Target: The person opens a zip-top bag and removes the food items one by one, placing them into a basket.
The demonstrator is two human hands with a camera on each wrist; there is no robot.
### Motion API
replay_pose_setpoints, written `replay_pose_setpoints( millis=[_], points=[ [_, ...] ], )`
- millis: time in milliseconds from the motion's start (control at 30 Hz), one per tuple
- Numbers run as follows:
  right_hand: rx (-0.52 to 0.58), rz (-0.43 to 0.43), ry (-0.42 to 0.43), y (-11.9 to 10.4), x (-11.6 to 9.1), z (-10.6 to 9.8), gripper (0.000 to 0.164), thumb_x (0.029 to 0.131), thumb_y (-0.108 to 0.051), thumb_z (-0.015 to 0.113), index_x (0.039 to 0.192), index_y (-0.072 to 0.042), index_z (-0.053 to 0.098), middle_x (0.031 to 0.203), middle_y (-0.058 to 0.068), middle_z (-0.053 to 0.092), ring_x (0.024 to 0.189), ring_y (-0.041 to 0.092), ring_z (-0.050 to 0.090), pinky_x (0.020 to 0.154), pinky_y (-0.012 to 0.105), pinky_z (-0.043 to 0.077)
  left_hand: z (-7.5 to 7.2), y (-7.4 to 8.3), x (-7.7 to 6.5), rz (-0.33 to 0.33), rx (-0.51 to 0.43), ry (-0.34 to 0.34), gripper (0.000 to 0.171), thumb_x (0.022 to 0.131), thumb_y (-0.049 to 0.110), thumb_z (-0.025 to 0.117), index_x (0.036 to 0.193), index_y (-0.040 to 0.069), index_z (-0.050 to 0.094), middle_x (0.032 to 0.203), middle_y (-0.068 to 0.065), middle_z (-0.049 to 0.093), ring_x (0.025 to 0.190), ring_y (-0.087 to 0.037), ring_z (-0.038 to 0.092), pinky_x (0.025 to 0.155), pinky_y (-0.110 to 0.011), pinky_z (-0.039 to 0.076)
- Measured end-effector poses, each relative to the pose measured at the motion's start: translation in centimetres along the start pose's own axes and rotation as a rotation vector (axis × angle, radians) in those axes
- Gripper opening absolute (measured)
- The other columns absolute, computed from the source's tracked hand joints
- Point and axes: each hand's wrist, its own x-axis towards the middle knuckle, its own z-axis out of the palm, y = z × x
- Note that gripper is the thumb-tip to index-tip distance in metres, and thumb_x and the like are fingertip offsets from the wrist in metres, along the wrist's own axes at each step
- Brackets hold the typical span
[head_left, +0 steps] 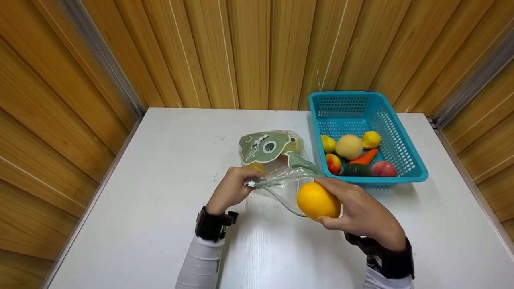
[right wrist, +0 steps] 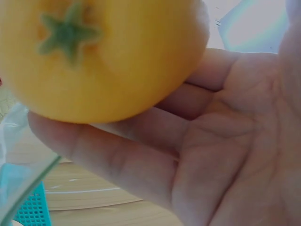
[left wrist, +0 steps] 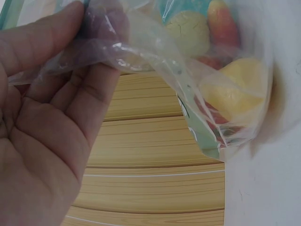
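Observation:
My left hand (head_left: 237, 186) pinches the rim of a clear zip bag (head_left: 271, 150) by its white slider. The bag has a green cartoon print, and its mouth gapes toward me. Through its film in the left wrist view show a yellow fruit (left wrist: 235, 89), a pale round one and some red pieces. My right hand (head_left: 361, 208) holds a yellow-orange orange (head_left: 318, 200) at the bag's mouth, thumb on the near side and fingers over the far side. A green star-shaped stem mark (right wrist: 68, 34) shows on the orange in the right wrist view.
A blue perforated basket (head_left: 405, 136) stands to the right of the bag. Inside lie two lemons (head_left: 371, 139), a pale round fruit (head_left: 349, 146), a carrot (head_left: 364, 157), a pink peach (head_left: 384, 169) and other produce. Wood-patterned walls border the white table (head_left: 168, 168).

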Motion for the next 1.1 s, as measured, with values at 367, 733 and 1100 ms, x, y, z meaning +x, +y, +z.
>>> replay_pose_setpoints(
  millis=[367,733,1100],
  points=[
    [-0.072,-0.067,0.265,0.4,-1.5,-0.6,0.081,0.075,-0.014,0.099,0.149,-0.004,0.066,0.143,0.012,0.074,0.119,0.030,0.075,0.108,0.022,0.058,0.0,-0.1,0.1,-0.006,-0.010,0.001,0.032,0.081,-0.023,0.068,0.098,0.000,0.084,0.096,-0.013,0.083,0.093,-0.022,0.076,0.092,-0.037,0.067],
    [-0.027,0.044,0.439,1.7,0.0,-2.2,0.078,0.078,-0.008,0.096,0.148,0.005,0.064,0.144,0.027,0.071,0.110,0.040,0.073,0.095,-0.003,0.039,-0.1,0.0,0.1,0.005,-0.003,0.000,0.032,0.082,-0.022,0.068,0.099,0.000,0.085,0.097,-0.013,0.083,0.093,-0.026,0.078,0.093,-0.038,0.067],
    [-0.037,0.223,0.387,3.6,4.9,-5.2,0.076,0.093,-0.023,0.085,0.155,0.008,0.055,0.144,0.036,0.066,0.110,0.049,0.067,0.093,0.053,0.065,-0.1,0.0,0.1,-0.012,-0.018,-0.004,0.032,0.083,-0.023,0.067,0.101,-0.003,0.084,0.099,-0.015,0.083,0.095,-0.029,0.079,0.094,-0.041,0.067]
  ],
)
